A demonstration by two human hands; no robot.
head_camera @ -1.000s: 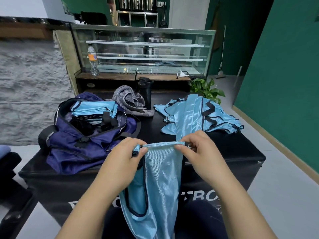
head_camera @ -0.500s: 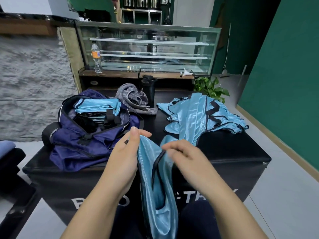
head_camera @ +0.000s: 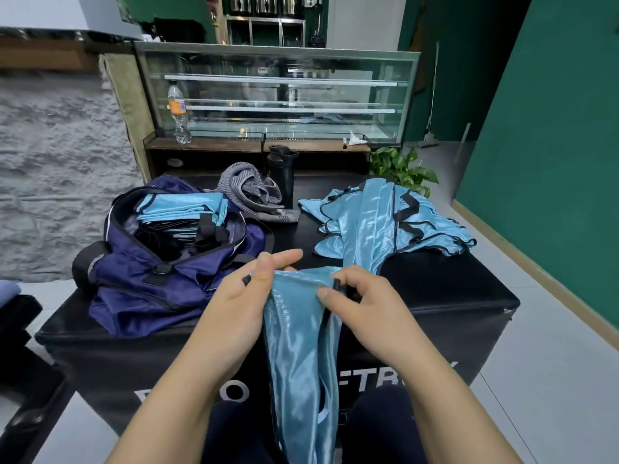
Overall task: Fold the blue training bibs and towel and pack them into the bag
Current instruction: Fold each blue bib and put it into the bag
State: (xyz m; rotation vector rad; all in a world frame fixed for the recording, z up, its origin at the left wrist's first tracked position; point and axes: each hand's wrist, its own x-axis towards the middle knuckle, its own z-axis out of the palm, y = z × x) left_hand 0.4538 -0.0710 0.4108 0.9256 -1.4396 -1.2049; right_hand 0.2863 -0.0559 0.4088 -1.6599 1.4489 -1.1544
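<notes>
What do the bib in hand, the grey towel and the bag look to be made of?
Held bib: likely thin polyester satin; it shines and hangs limp, with a finer mesh weave near the top and black binding at the edges.
Towel: soft knit or terry, matte, ribbed with stripes.
Bag: probably nylon; smooth navy cloth with slight sheen and creases.

My left hand (head_camera: 239,304) and right hand (head_camera: 360,304) drew apart again, spreading the bunched bib (head_camera: 301,329) edge flat between my fingers.
</notes>
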